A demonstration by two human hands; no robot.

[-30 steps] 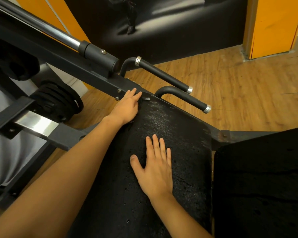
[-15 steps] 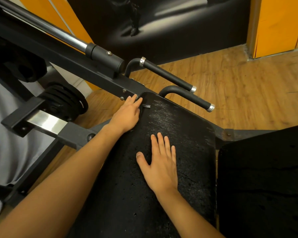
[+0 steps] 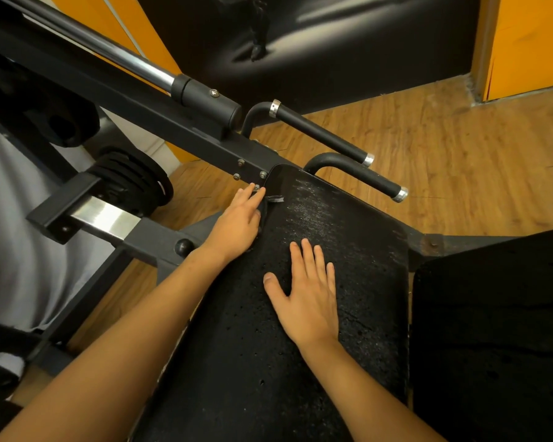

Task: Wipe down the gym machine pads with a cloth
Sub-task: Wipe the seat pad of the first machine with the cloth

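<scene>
1. The left hand [image 3: 237, 226] lies with fingers straight along the left edge of the pad [image 3: 348, 250], near its far corner. It presses down what looks like a dark cloth [image 3: 263, 215]. Only a fold and a grey scrap of it show by the fingertips.
2. The right hand [image 3: 308, 298] is spread flat, palm down, on the middle of the pad and holds nothing.
3. The pad is black, cracked and pitted, with a pale dusty patch just beyond the right hand's fingertips.
4. Handling, as I judge it: the cloth is light and limp, so it will bunch unless kept under a flat palm. The pad looks firm but rough, and its cracks may snag the cloth. Pressing should serve better than pinching.
5. A 2nd pad [image 3: 492, 330] lies just to the right, across a narrow gap.
6. Further out, the frame [image 3: 160, 122] runs beside the left hand, 2 grips [image 3: 320, 132] jut beyond the pad's far end, and a wood floor [image 3: 444, 154] lies below.
</scene>
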